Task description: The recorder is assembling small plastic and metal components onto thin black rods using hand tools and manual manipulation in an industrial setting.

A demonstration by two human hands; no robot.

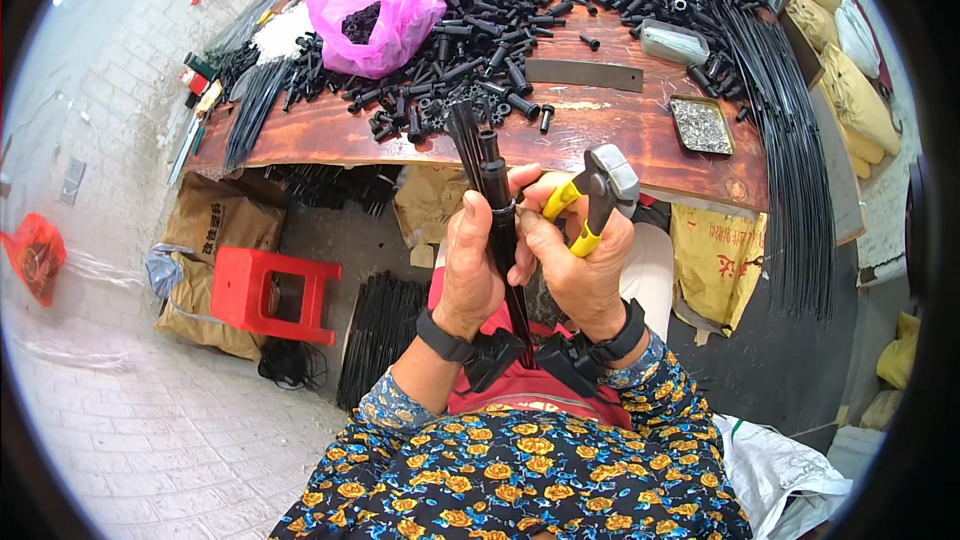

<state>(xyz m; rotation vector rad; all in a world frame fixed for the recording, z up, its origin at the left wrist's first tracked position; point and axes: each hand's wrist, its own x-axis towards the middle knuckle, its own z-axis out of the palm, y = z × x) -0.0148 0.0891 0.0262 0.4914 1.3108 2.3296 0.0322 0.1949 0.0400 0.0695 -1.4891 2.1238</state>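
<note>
My left hand [468,270] is closed around the thin black rod bundle [497,210], held upright near the table's [620,130] near edge, my right hand [580,260] grips yellow-handled pliers [598,195]; stiff, light, probably slick, best held mid-sleeve.

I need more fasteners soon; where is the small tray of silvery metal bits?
In the head view, the tray sits on the right part of the wooden table, near its front edge, beside the long black rods and beyond the pliers.
</note>
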